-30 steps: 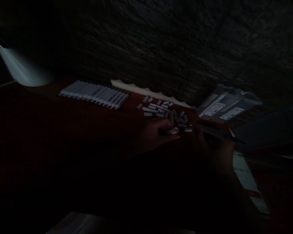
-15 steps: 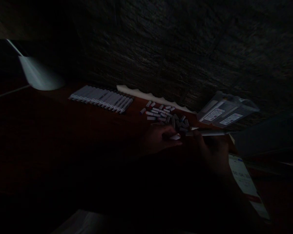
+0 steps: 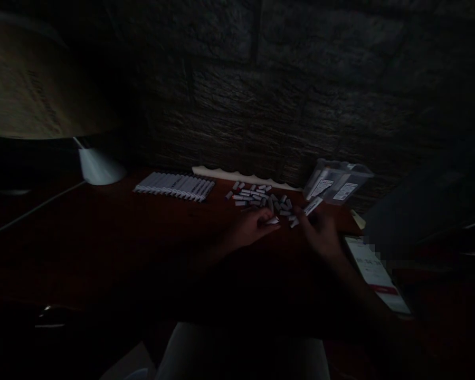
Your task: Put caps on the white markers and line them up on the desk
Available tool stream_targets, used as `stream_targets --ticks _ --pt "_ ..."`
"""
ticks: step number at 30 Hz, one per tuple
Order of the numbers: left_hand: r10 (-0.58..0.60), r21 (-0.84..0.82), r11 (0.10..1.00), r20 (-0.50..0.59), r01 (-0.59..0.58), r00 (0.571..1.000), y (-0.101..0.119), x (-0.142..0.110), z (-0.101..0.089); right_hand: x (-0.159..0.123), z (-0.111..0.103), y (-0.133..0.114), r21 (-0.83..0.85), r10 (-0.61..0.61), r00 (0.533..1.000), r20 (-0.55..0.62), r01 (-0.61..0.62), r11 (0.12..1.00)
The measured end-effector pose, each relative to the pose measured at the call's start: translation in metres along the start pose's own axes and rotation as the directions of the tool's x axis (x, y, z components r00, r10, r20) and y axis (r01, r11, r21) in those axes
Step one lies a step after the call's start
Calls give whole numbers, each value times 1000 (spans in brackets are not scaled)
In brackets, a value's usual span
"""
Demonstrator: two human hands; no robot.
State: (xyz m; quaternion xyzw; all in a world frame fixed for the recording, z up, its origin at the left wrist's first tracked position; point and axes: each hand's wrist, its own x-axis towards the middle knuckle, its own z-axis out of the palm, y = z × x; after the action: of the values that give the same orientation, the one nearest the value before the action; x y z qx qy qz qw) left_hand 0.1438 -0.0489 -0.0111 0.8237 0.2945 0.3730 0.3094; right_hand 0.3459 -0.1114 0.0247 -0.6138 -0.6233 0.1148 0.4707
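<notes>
The scene is very dark. My left hand rests on the dark red table, fingers pinched around a small white marker cap. My right hand is closed on a white marker that points up and away from me. Just beyond both hands lies a loose pile of several white marker caps. A neat row of several capped white markers lies side by side further left.
A clear plastic marker case with labels stands at the back right against a dark stone wall. A lit phone lies right of my right hand. A white lamp base and shade stand at the left. A white strip lies along the wall.
The view has lifted and pulled back, so everything sits lower and smaller. My right hand has tilted the marker from lying sideways to pointing upward. My left hand keeps its cap.
</notes>
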Motion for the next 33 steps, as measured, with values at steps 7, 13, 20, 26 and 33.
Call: stream_targets --ticks 7,13,20,26,33 --pt "76 107 992 -77 -68 994 3 1 -12 2 12 12 60 -49 998 -25 51 997" --pt "26 91 996 -117 -15 993 -1 2 -14 3 11 14 82 -36 999 -18 38 996" --pt "-5 26 1000 -88 8 996 5 -1 -9 7 6 15 267 -54 998 34 43 963" --pt "77 6 997 -140 -77 987 7 -1 -12 7 -2 12 285 -50 992 -113 81 955" --pt "87 73 994 -163 -76 983 2 2 -15 8 0 13 339 27 984 -176 34 940"
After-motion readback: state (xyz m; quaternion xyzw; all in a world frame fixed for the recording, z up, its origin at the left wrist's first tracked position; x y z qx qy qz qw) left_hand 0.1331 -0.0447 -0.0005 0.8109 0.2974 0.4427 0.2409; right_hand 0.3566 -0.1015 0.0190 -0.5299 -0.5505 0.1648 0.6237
